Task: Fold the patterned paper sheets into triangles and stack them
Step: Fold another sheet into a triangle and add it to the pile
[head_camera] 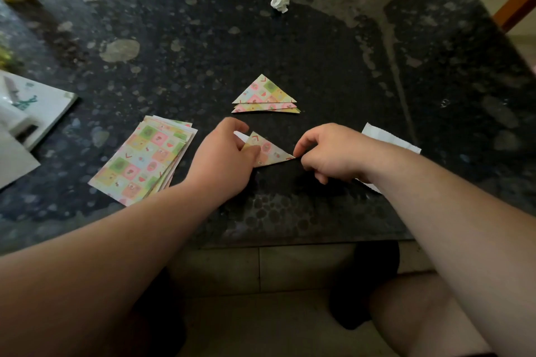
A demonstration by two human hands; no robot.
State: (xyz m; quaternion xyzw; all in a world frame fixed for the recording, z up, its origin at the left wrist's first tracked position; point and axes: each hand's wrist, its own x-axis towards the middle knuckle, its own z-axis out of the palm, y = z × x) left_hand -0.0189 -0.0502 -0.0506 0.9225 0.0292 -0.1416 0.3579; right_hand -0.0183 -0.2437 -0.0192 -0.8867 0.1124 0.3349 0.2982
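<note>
The left hand [226, 159] pinches the left part of the folded triangle [268, 151], thumb on top, while the right hand [330, 153] nips its right tip in a tight fingertip grip, probably to keep the layers aligned and sharpen the crease. The piece sits at the near middle of the tabletop [348, 72], peak pointing far, long edge running left to right. The stack of triangles [265, 95] lies just beyond, turned the same way, and the unfolded sheets [145, 159] wait at left.

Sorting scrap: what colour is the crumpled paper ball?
The crumpled paper ball is white; head view.
</note>
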